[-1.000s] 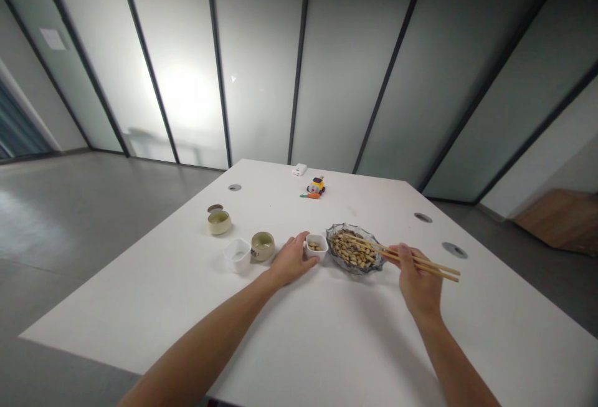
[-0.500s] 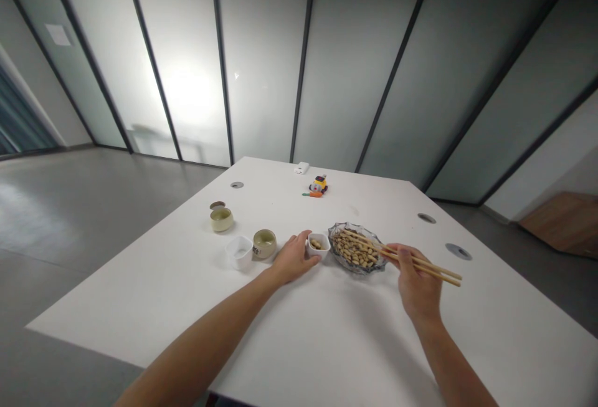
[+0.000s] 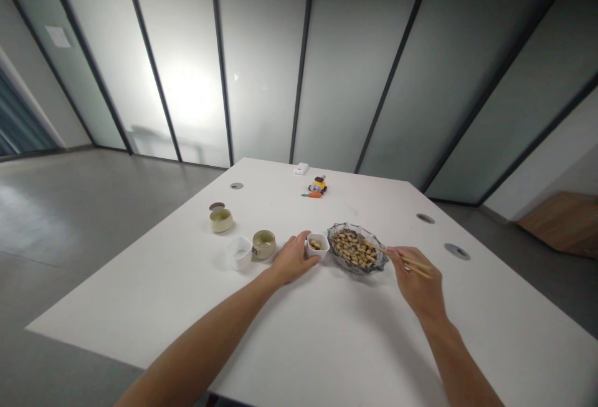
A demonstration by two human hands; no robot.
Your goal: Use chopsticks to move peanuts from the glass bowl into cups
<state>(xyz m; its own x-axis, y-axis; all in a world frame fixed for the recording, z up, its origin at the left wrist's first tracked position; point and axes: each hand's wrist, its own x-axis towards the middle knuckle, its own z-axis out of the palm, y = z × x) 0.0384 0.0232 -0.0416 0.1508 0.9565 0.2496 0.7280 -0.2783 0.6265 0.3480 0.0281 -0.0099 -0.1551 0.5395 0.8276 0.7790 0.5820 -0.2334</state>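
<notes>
My left hand [image 3: 293, 260] is curled round the left side of a small white bowl [image 3: 318, 253], thumb in front and fingers behind. A few tan nuts [image 3: 316, 245] lie inside that bowl. Just to its right stands a clear glass dish [image 3: 343, 263] with a scalloped rim, heaped with similar nuts [image 3: 355, 247], perhaps pistachios or peanuts. Wooden chopsticks [image 3: 415, 265] are gripped in my right hand [image 3: 420, 282] at the dish's right edge. Their tips reach down among the nuts; whether they pinch one I cannot tell.
Left of my left hand stand a green-beige cup [image 3: 264, 245], a clear plastic cup [image 3: 240, 253] and another pale green cup [image 3: 221, 220] beside a dark round lid [image 3: 217, 206]. Farther back are a toy car [image 3: 318, 185], a toy carrot [image 3: 313, 195] and a white box [image 3: 301, 169].
The chopsticks have tilted from lying low across the dish to pointing down into the nuts. My right hand has turned and opened its position slightly; my left hand stays at the bowl.
</notes>
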